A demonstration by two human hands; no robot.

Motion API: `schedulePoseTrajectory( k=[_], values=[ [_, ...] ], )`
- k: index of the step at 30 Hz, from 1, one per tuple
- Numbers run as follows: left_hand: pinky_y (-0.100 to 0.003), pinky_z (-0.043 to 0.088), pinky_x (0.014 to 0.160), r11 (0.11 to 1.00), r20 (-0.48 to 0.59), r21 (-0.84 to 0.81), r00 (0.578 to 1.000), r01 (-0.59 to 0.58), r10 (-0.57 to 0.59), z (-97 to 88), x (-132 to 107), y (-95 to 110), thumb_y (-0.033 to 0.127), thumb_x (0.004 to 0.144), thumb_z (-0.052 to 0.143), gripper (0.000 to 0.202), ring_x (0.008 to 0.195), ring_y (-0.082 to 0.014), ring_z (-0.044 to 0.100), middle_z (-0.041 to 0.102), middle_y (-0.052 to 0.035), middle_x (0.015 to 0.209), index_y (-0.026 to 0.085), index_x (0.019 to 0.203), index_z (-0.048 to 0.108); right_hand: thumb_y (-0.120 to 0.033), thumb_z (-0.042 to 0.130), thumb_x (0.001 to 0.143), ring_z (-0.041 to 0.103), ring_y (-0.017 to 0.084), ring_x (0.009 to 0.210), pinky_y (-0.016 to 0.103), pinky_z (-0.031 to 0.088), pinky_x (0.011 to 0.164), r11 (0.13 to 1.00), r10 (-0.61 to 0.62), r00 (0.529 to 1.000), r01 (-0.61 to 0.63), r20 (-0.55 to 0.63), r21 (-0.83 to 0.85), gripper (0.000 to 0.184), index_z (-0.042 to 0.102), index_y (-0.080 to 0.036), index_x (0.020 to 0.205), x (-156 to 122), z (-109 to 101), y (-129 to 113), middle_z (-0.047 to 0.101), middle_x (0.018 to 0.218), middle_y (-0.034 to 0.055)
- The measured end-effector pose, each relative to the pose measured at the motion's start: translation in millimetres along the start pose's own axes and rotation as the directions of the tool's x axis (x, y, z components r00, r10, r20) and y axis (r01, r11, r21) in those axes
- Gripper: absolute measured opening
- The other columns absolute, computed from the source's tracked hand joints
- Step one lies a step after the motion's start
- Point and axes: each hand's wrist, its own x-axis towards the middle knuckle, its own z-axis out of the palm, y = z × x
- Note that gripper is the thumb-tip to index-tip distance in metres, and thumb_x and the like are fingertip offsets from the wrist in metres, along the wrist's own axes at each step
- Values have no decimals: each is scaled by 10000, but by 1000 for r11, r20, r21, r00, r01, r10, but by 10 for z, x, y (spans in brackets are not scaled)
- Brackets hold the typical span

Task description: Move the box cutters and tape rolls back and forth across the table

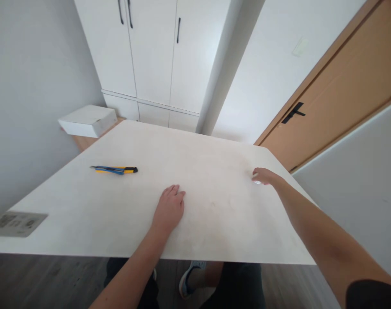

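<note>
My left hand (170, 206) rests palm down on the white table (195, 154), fingers lying loosely on the surface with nothing in them. Farther out to the right, my right hand (263, 176) is closed around a small white thing (257, 182) at the tabletop. Most of that thing is hidden by the fingers, so its kind cannot be told. On the left part of the table lie a yellow and black utility knife (130, 170) and a slim blue tool (109, 169) with a pointed tip, one across the other.
A grey printed label (18, 224) is at the table's near left corner. Past the far left edge, a white box (89, 121) sits on a wooden surface. White cupboards (153, 56) stand behind the table, and a wooden door (330, 81) is on the right.
</note>
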Motion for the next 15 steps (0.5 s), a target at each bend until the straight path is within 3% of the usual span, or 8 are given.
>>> schedulePoseTrajectory(
  k=[2, 4, 5, 7, 8, 12, 15],
  values=[
    [-470, 392, 1144, 999, 13, -27, 1000, 21, -21, -14, 5, 9, 142, 938, 473, 352, 1301, -279, 550, 627, -179, 1364, 146, 1189, 720, -302, 673, 754, 706, 288, 724, 456, 558, 664, 991, -136, 989, 136, 50, -6, 221, 680, -312, 975, -74, 33, -649, 700, 791, 57],
    [-473, 381, 1148, 998, 26, -55, 999, 37, -36, -31, 8, 14, 150, 941, 479, 344, 1317, -278, 536, 617, -178, 1378, 149, 1188, 718, -302, 623, 854, 695, 256, 718, 405, 541, 689, 949, -316, 946, 316, 67, 16, 280, 649, -246, 1127, -240, 111, -1441, 711, 791, 64],
    [-472, 377, 1150, 997, 33, -66, 999, 40, -38, -39, 8, 14, 152, 941, 483, 339, 1320, -279, 532, 615, -179, 1380, 148, 1184, 718, -299, 620, 879, 690, 246, 753, 383, 528, 721, 903, -428, 902, 429, 63, -7, 292, 642, -219, 1159, -345, 169, -1859, 721, 816, 74],
    [-470, 372, 1151, 996, 42, -82, 998, 41, -38, -52, 6, 14, 148, 931, 493, 334, 1321, -282, 530, 613, -183, 1380, 143, 1178, 717, -273, 657, 881, 676, 247, 921, 355, 500, 821, 727, -679, 733, 679, 40, -106, 311, 647, -161, 1171, -568, 319, -2679, 733, 977, 111],
    [-470, 371, 1151, 995, 43, -89, 998, 41, -37, -57, 3, 13, 143, 924, 497, 336, 1321, -282, 528, 611, -185, 1382, 140, 1180, 714, -271, 673, 875, 656, 245, 1016, 341, 484, 876, 666, -738, 674, 737, 42, -113, 328, 647, -163, 1184, -673, 406, -3063, 722, 1090, 112],
    [-482, 367, 1159, 985, 25, -162, 998, 52, -49, -68, -4, 18, 136, 909, 500, 322, 1315, -281, 530, 622, -177, 1363, 138, 1149, 715, -297, 677, 861, 614, 248, 1164, 329, 489, 933, 503, -847, 518, 853, 116, -135, 392, 632, -204, 1240, -1003, 792, -4314, 661, 1304, 88],
    [-494, 381, 1156, 929, -23, -362, 995, 82, -97, -105, -3, 33, 142, 912, 495, 338, 1278, -276, 555, 679, -130, 1282, 186, 1168, 712, -320, 645, 859, 600, 281, 1210, 376, 527, 916, 456, -862, 480, 874, 160, -167, 441, 608, -213, 1284, -1160, 1067, -4904, 631, 1358, 104]
  ],
)
